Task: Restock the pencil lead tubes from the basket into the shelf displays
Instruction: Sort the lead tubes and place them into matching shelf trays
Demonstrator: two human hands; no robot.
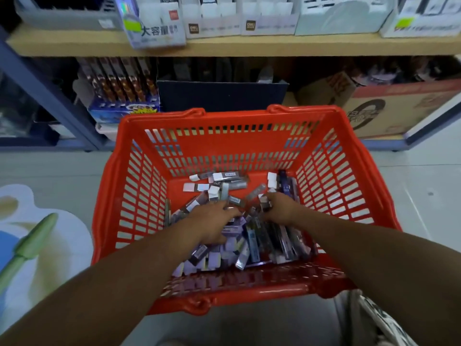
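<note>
**Item:** pencil lead tubes point(237, 243), a loose heap on the bottom of the red basket point(237, 117). We find most of them under both grips and on the near side of them. A few lie scattered past the fingertips, toward the far wall.

**Left grip** point(214, 221): fingers curled down into the heap. We cannot tell whether it has hold of any.

**Right grip** point(282, 208): just beside the left, fingers closed round one or two tubes, with the white caps showing at the fingertips.

**Beyond both grips:** shelf point(249, 46) with display boxes point(212, 23). Lower right, a cardboard carton point(386, 108).
</note>
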